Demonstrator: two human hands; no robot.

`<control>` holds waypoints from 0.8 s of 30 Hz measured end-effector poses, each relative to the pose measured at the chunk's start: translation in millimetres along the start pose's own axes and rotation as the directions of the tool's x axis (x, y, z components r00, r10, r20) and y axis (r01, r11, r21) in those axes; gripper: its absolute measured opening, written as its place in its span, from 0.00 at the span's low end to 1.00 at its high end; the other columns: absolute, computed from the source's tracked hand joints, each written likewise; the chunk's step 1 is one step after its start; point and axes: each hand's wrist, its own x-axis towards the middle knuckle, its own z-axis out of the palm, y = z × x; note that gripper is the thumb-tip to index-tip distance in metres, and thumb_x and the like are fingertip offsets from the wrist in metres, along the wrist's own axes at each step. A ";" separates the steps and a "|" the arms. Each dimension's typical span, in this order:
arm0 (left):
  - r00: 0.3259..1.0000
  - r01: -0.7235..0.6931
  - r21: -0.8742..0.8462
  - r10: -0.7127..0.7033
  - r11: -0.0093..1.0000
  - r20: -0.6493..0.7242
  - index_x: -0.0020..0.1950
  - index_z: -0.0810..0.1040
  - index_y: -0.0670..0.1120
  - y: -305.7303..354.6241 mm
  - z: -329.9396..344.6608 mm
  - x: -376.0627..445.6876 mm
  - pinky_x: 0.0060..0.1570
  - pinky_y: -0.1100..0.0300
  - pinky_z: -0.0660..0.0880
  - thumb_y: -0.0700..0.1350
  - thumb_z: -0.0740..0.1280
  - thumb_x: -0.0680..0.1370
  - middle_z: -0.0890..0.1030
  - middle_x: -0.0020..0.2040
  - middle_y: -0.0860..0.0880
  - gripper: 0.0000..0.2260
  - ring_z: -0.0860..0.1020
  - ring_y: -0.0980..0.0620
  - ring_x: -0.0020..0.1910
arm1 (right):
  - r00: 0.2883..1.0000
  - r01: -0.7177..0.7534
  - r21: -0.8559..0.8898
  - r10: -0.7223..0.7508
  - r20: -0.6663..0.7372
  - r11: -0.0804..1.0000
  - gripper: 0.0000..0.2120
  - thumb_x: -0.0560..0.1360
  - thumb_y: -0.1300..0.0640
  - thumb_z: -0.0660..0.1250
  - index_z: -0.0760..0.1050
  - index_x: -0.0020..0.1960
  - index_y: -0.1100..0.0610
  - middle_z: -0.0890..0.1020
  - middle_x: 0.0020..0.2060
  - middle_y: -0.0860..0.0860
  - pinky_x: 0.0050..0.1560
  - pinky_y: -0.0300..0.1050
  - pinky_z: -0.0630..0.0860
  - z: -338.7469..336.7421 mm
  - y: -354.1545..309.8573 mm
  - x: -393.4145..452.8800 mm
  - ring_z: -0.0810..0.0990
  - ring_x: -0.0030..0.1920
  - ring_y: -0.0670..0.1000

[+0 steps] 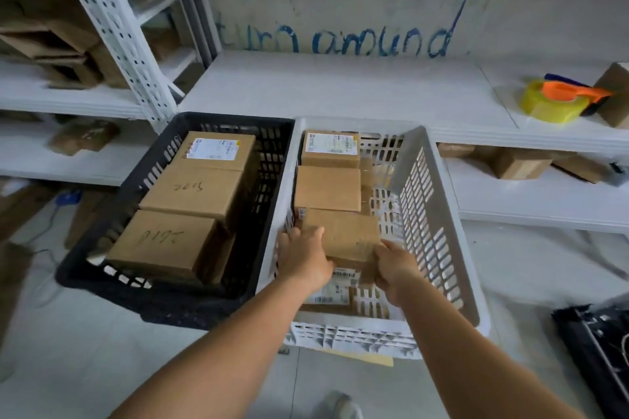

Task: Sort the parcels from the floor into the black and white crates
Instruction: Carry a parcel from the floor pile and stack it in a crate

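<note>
I have both hands inside the white crate, which sits at about 1 o'clock from me on the floor, its left wall touching the black crate at 11 o'clock. My left hand grips the near-left corner of a brown cardboard parcel, fingers curled over its top edge; my right hand holds the near-right corner, thumb on top and fingers wrapped under where I cannot see them. The parcel is tilted a little, its far edge overlapping a plain box that lies flat in the crate. Beyond that, at 12 o'clock in the crate, a labelled box rests against the far wall. Under my hands another parcel with a printed label lies on the crate bottom. In the black crate I count three boxes: a near box with handwriting on top, a middle box also written on, and a far box with a white shipping label. Out at 2 o'clock on the white shelf sits a yellow tape roll in an orange dispenser. Blue writing runs across the wall behind the shelf. More cardboard boxes sit on lower shelves at 3 and 9 o'clock.
</note>
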 end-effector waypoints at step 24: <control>0.960 -0.125 0.384 0.209 0.915 -0.187 0.72 0.63 0.43 -13.2 28.0 56.6 0.75 0.53 0.51 0.41 0.64 0.78 0.67 0.69 0.46 0.23 0.64 0.46 0.69 | 0.994 -0.019 -0.050 0.024 0.103 0.999 0.18 0.78 0.63 0.59 0.74 0.65 0.52 0.82 0.48 0.55 0.32 0.43 0.73 29.6 -22.1 42.3 0.77 0.36 0.51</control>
